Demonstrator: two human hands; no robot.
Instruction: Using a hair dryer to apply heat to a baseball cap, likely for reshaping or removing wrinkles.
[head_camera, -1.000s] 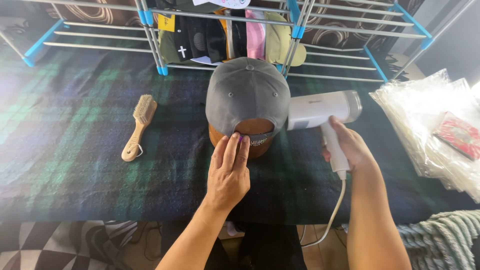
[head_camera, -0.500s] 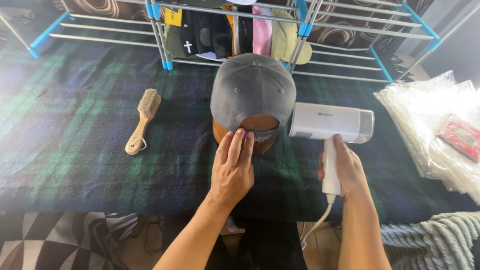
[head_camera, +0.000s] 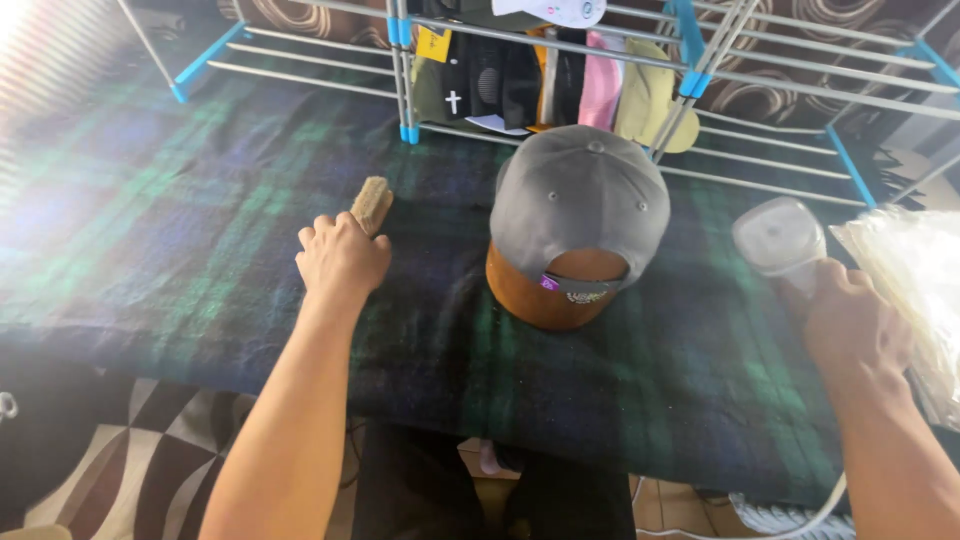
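The left hand (head_camera: 340, 258) is closed over the handle of a wooden brush (head_camera: 372, 203); only the bristle head shows, projecting past the knuckles toward the rack. The brush lies low on the table (head_camera: 200, 200), to the left of the cap stand and well apart from it.

The right hand (head_camera: 850, 325) is wrapped around the grip of a white handheld steamer (head_camera: 778, 236), with the fingers curled shut on it. The steamer's head faces up toward the camera. A white cord (head_camera: 800, 515) shows below the right forearm at the near table edge.

Between the two hands stands a grey cap (head_camera: 580, 200), seated on a rounded brown form (head_camera: 535, 295). The rear opening and strap of the cap face the person. Neither hand touches the cap.

The table is covered with a dark plaid cloth in blue and green. At its far side stands a metal rack (head_camera: 560, 45) with blue corner joints, holding a row of caps (head_camera: 560, 85) in black, pink, olive and cream. Clear plastic bags (head_camera: 915, 280) lie at the right edge, just beside the right hand. A black-and-white patterned floor covering (head_camera: 150, 450) shows at lower left.
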